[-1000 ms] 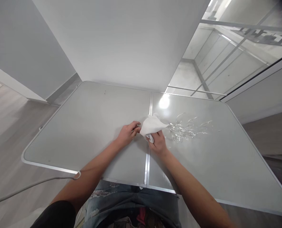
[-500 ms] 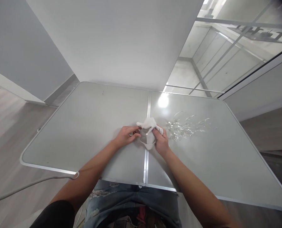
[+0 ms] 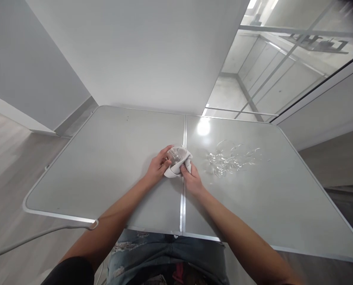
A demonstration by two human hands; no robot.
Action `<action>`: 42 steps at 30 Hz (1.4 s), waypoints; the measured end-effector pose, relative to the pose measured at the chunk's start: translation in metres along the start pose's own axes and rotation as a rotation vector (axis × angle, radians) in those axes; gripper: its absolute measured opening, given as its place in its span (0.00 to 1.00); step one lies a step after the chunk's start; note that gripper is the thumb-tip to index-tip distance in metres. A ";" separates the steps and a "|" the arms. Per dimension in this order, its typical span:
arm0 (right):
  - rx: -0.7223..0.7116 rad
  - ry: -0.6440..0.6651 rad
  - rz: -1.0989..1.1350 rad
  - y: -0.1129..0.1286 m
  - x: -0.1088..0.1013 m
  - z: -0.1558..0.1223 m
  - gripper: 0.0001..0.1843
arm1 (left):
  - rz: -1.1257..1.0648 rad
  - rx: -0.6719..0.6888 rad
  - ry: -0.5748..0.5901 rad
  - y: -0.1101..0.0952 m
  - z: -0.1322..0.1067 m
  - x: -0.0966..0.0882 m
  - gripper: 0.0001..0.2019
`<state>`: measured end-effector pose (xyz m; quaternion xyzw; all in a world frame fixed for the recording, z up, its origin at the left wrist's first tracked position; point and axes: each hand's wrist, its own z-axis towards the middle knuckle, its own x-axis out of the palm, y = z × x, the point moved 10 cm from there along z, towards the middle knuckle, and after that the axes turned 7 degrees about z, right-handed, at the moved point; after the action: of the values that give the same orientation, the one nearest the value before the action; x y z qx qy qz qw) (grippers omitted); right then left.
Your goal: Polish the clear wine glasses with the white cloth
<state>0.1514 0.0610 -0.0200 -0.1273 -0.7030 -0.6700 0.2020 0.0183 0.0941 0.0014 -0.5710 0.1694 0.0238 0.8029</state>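
A clear drinking glass point(image 3: 174, 153) is held just above the middle of the table, partly wrapped in a white cloth point(image 3: 173, 171). From the left side, my left hand point(image 3: 158, 165) grips the glass, thumb in front and fingers behind it. On the other side my right hand point(image 3: 192, 179) is closed on the cloth and presses it against the glass, its thumb on top. Folds of cloth hide the right and lower parts of the glass, so its full shape cannot be told.
Several clear glass pieces point(image 3: 226, 162), their exact shapes hard to make out, lie close together right of my hands. The grey folding table point(image 3: 105, 146) has a metal seam down its middle. A pale cable point(image 3: 46, 232) runs off its front left edge. A white wall point(image 3: 141, 55) stands behind.
Both hands have moved slightly left and away from me with the glass and cloth. The cloth now wraps round the right and near sides of the glass, and the left hand grips it more fully.
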 end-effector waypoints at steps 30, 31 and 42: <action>0.100 0.152 -0.352 0.001 0.007 0.002 0.15 | -0.447 0.008 -0.076 -0.011 0.004 -0.012 0.30; 0.035 0.118 -0.483 0.007 0.005 0.003 0.15 | -0.429 0.011 -0.096 -0.011 0.004 -0.014 0.30; 0.391 0.232 0.120 -0.017 0.020 -0.010 0.18 | -0.585 -0.029 -0.058 -0.022 0.002 -0.017 0.35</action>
<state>0.1272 0.0485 -0.0259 -0.0494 -0.7827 -0.5178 0.3417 0.0083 0.0910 0.0269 -0.6062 -0.0258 -0.1899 0.7718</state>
